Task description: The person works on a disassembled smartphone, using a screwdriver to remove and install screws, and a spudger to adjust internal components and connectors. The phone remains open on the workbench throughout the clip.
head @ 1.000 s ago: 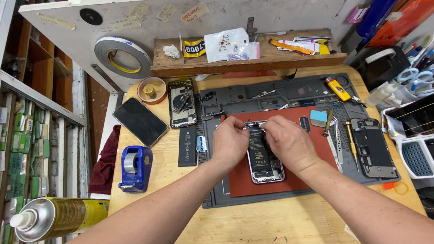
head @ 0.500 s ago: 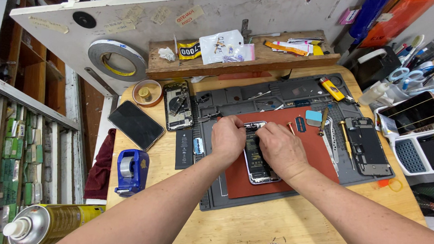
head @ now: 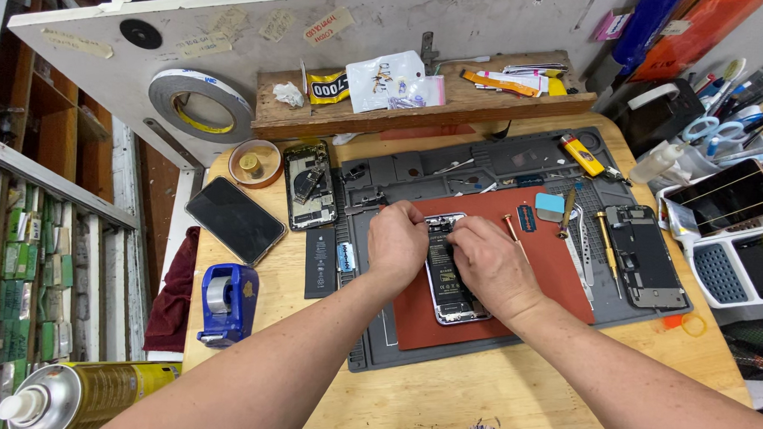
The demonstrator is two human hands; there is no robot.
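On the red mat: opened phone (head: 449,277) lies lengthwise, back off, internals exposed — red mat (head: 559,274) sits on a grey work mat (head: 487,163).
Left hand (head: 397,243): knuckles up at the phone's upper left edge, fingers curled together and pressed on the frame; whether they pinch a part, cannot tell.
Right hand (head: 492,264): laid over the phone's right side, fingertips bunched at its top end; grip hidden.
Left of mat: second opened phone (head: 309,186), loose black battery (head: 320,262), dark phone face up (head: 235,220), blue tape dispenser (head: 227,302).
Right of hands: screwdrivers (head: 608,241) — beside a bare phone housing (head: 645,256).
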